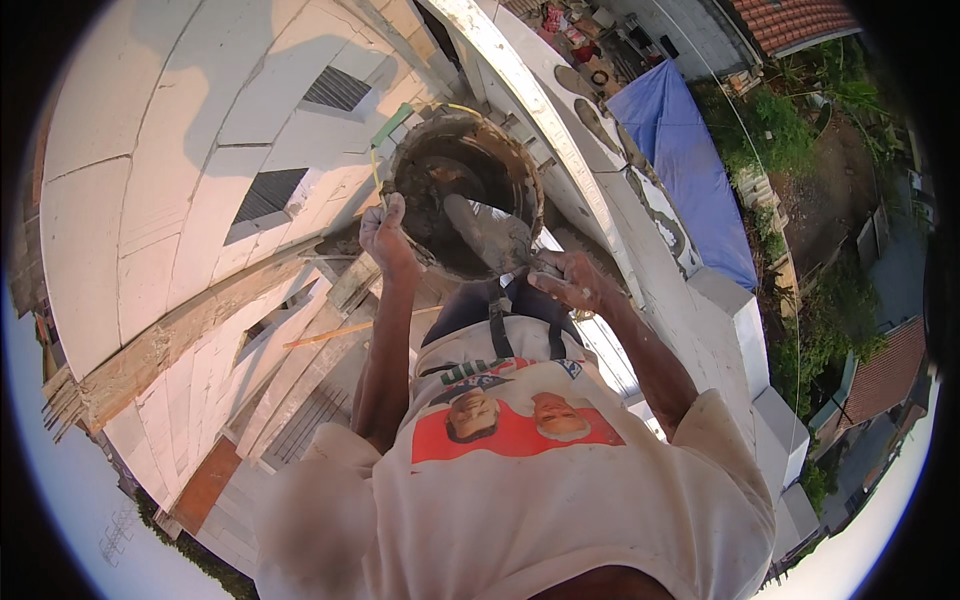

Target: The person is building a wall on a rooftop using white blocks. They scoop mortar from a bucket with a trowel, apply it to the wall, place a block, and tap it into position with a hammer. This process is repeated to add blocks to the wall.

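A round bucket (534, 180), crusted with grey mortar, sits in front of my body with wet mortar (415, 205) inside. At its near left rim is my left hand (388, 235), with the fingers closed on the edge and the thumb pointing up. My right hand (568, 280) is wrapped round the handle end of a trowel (490, 238) at the near right rim. The trowel's mortar-coated blade reaches over the bucket's mouth, pointing up and left. My right fingers cover most of its handle.
Pale block walls (110, 200) with dark slatted openings (268, 193) rise on the left, above a wooden beam (190, 320). Close on the right runs a white wall edge (560, 130). Far below lie a blue tarp (685, 165), bushes and tiled roofs (795, 22).
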Demonstrator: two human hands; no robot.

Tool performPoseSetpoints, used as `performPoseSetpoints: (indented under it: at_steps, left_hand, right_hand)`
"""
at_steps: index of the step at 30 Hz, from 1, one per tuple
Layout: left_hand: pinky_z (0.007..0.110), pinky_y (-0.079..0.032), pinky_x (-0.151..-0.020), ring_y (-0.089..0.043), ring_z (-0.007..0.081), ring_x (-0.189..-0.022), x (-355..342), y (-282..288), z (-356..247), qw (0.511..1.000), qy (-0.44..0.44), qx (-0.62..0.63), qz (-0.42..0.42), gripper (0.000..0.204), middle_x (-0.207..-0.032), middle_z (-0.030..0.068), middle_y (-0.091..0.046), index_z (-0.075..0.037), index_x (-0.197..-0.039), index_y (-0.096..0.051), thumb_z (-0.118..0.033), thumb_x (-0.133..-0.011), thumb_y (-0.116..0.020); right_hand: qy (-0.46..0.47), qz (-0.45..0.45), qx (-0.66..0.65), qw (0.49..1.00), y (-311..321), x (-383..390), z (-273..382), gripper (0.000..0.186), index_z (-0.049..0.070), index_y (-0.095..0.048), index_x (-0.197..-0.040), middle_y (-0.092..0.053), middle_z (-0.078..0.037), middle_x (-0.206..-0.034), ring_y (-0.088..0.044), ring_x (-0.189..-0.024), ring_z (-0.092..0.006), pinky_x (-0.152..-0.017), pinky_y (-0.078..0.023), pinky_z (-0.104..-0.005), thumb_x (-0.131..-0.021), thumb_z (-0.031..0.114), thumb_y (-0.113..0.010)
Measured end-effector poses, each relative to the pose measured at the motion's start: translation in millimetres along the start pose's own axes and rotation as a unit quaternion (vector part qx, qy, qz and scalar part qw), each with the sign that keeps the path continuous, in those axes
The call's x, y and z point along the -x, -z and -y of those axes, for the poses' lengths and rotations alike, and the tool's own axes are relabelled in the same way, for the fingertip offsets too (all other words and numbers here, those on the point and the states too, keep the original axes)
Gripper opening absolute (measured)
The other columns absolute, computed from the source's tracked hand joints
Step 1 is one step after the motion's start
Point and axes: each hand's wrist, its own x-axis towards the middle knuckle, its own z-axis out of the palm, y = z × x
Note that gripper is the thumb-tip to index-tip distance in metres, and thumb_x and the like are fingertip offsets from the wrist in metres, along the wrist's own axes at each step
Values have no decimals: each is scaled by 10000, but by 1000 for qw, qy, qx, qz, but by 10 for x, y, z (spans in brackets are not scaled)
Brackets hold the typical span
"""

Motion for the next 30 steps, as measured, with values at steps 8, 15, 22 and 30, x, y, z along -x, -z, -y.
performPoseSetpoints:
  at_steps: [8,15,22,30]
  left_hand:
    - [270,-348,-701,-378,76,-695,148,-81,-143,995,61,1,-83,492,-733,-70,-413,-193,-674,-389,8,-924,-762]
    - [272,-362,-665,-427,81,-706,228,9,-207,989,89,-84,-88,431,-761,-59,-485,-174,-692,-450,-6,-933,-764]
    - [238,-378,-681,-411,62,-693,280,-31,-255,991,77,-48,-99,444,-732,-57,-471,-165,-692,-433,-8,-947,-760]
    - [232,-379,-684,-401,61,-689,251,-18,-95,993,69,-52,-79,485,-718,-62,-435,-177,-689,-396,28,-945,-753]
  right_hand:
    - [53,-250,-16,967,872,423,168,309,-13,-664,-1048,-584,-78,-780,-546,-664,-169,-600,-437,-327,-967,285,-654]
    - [159,-394,345,837,1540,-1066,-497,304,-20,-669,-1071,-701,-284,-931,-706,-855,-456,-779,-564,-549,-894,227,-677]
    - [8,-313,361,878,1671,-1545,-516,281,-29,-663,-993,-701,-294,-952,-713,-909,-497,-778,-567,-574,-919,241,-683]
    - [-36,-299,370,879,1479,-829,-750,327,-17,-640,-1178,-693,-302,-1084,-698,-984,-492,-809,-578,-556,-940,206,-673]
